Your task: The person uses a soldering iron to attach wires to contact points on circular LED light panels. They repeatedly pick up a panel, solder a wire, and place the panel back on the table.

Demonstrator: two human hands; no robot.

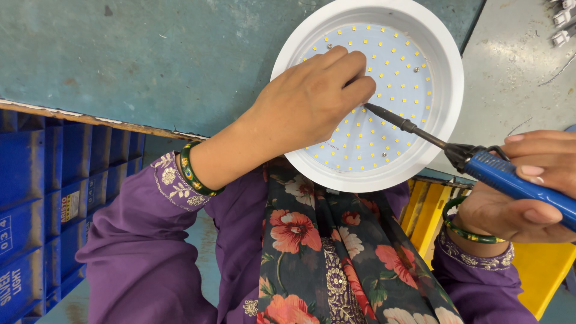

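Scene: A person seated at a worn teal surface (150, 54) works on a round light fitting (450, 90), seen from a head-worn camera looking down.
Left hand: The left hand (309, 99) rests on the LED board (384, 84), fingers pressed together and curled down at its centre; whether they pinch a wire there cannot be told.
Right hand: The right hand (525, 192), near right, has its fingers wrapped tightly around the blue handle of a soldering iron (480, 159).
Tool tip: The dark metal tip slants left and meets the board just beside the left fingertips.
Fitting: It lies at the near edge of the surface, partly overhanging the lap.
Risk: With the tip this close to the fingertips, a small slip could, in my judgement, burn them; a nudge might slide the overhanging fitting off the edge, and a wandering tip could scar nearby diodes.
Materials: Smooth glossy white rim, likely plastic; flat pale disc dotted with small yellow squares and a few screws; scuffed painted surface; ribbed blue crate (36, 198) near left; yellow bin (546, 264) near right.
Dress: Purple embroidered sleeves, green bangles, floral scarf.
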